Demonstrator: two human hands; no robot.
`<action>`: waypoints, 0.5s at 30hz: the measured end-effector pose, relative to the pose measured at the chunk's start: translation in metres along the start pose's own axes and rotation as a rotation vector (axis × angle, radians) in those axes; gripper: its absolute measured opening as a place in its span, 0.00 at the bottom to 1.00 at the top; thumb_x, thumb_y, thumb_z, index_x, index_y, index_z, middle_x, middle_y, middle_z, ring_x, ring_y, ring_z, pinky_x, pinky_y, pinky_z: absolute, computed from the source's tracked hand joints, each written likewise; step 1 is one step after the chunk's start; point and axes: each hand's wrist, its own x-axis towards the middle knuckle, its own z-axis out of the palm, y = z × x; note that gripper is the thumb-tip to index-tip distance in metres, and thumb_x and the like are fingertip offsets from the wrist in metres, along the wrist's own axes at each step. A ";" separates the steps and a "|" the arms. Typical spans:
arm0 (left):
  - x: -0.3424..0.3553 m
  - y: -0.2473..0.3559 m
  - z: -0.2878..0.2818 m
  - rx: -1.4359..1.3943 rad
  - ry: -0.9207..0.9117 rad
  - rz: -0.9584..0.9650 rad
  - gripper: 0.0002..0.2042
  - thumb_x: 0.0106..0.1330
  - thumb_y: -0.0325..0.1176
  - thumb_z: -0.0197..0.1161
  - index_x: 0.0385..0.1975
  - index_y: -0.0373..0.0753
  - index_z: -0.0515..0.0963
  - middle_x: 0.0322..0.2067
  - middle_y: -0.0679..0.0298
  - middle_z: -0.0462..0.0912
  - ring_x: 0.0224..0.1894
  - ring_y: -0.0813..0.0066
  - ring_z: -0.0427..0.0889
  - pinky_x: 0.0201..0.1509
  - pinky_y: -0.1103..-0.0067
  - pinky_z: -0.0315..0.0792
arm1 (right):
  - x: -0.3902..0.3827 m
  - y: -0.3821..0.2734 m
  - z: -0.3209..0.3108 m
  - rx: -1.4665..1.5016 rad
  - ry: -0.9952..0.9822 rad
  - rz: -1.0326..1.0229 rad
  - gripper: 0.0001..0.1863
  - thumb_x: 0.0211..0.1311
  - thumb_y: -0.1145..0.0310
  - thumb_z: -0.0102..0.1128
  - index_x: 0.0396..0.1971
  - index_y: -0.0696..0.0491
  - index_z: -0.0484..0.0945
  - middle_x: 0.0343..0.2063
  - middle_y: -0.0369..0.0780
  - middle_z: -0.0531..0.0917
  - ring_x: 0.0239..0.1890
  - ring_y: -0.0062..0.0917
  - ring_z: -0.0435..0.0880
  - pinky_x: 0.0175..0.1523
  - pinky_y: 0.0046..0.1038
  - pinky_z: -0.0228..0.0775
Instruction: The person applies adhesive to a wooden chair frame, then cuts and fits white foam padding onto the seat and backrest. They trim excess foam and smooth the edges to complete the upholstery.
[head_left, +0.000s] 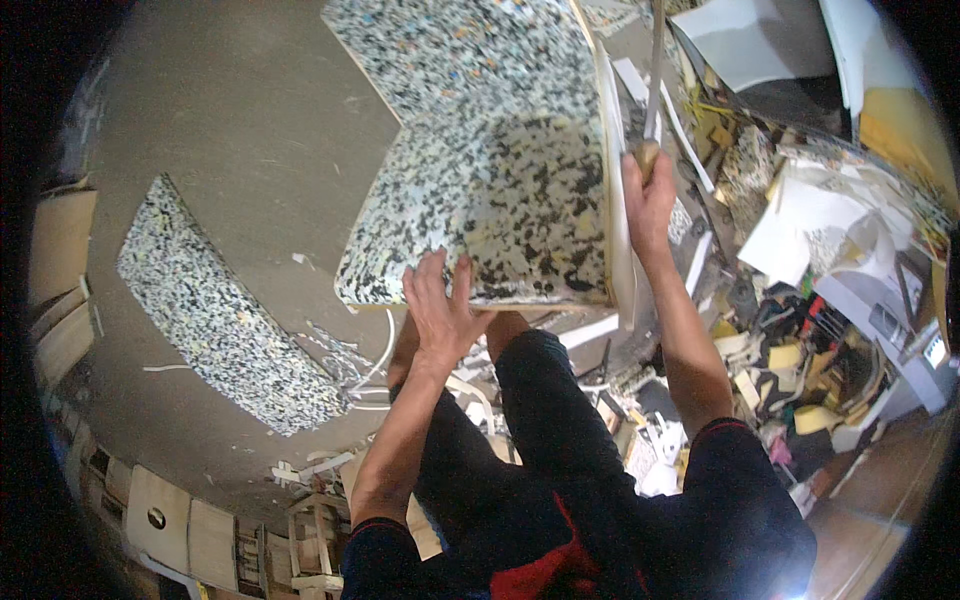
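Observation:
A large speckled foam panel in black, white and pale yellow lies in front of me, with a notch in its left side. My left hand rests on its near edge, fingers spread over the foam. At the panel's right side, my right hand is closed around the wooden handle of a long-bladed knife, its blade pointing away from me. A pale sheet edge hangs loose along that side, beside the right hand. What supports the panel is mostly hidden beneath it.
On the floor at left lies a curved speckled foam piece. Foam scraps and white offcuts are heaped at right. A pale wooden frame stands at the lower left, near wooden panels. White strips lie around my legs.

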 end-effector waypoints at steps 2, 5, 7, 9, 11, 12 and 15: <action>-0.008 -0.003 0.015 -0.036 0.139 0.011 0.49 0.38 0.49 0.81 0.63 0.36 0.66 0.61 0.44 0.63 0.64 0.42 0.62 0.66 0.47 0.54 | 0.002 -0.004 0.003 -0.005 0.000 0.024 0.16 0.66 0.61 0.61 0.42 0.60 0.72 0.28 0.50 0.79 0.30 0.41 0.79 0.38 0.39 0.71; -0.005 -0.005 0.011 -0.016 0.195 0.017 0.53 0.37 0.49 0.82 0.66 0.37 0.62 0.59 0.42 0.67 0.61 0.41 0.65 0.64 0.47 0.56 | 0.009 -0.026 0.005 -0.019 0.009 0.012 0.18 0.66 0.60 0.61 0.42 0.61 0.72 0.29 0.53 0.80 0.32 0.44 0.81 0.39 0.40 0.72; 0.004 -0.014 0.002 -0.077 0.280 0.029 0.53 0.38 0.50 0.82 0.67 0.38 0.61 0.59 0.42 0.67 0.60 0.42 0.66 0.63 0.48 0.57 | 0.023 -0.046 0.014 0.003 0.028 0.021 0.19 0.66 0.59 0.60 0.42 0.61 0.72 0.29 0.54 0.80 0.32 0.46 0.81 0.39 0.41 0.72; 0.011 -0.024 -0.012 -0.097 0.239 -0.008 0.53 0.40 0.52 0.81 0.68 0.41 0.60 0.58 0.44 0.67 0.60 0.44 0.67 0.62 0.48 0.58 | 0.038 -0.067 0.023 -0.029 0.029 -0.031 0.19 0.65 0.59 0.60 0.42 0.61 0.72 0.27 0.53 0.80 0.31 0.45 0.81 0.39 0.42 0.72; 0.017 -0.030 -0.023 -0.125 0.207 -0.042 0.54 0.41 0.53 0.79 0.71 0.45 0.58 0.56 0.47 0.68 0.59 0.48 0.68 0.60 0.48 0.58 | 0.048 -0.080 0.028 -0.041 0.010 -0.093 0.21 0.63 0.58 0.62 0.43 0.62 0.73 0.25 0.53 0.81 0.30 0.43 0.82 0.39 0.41 0.73; 0.014 -0.033 -0.026 -0.107 0.204 -0.045 0.53 0.41 0.53 0.79 0.70 0.45 0.59 0.56 0.48 0.68 0.59 0.49 0.68 0.60 0.48 0.59 | 0.043 -0.085 0.025 -0.085 -0.029 -0.049 0.21 0.63 0.58 0.62 0.43 0.62 0.74 0.26 0.53 0.81 0.31 0.43 0.83 0.39 0.40 0.73; 0.020 -0.024 -0.028 -0.044 0.183 -0.058 0.50 0.39 0.55 0.79 0.67 0.45 0.65 0.54 0.52 0.70 0.59 0.51 0.69 0.60 0.48 0.59 | 0.033 -0.096 -0.007 -0.271 -0.083 0.013 0.21 0.61 0.61 0.64 0.46 0.62 0.77 0.31 0.53 0.84 0.34 0.42 0.85 0.41 0.37 0.76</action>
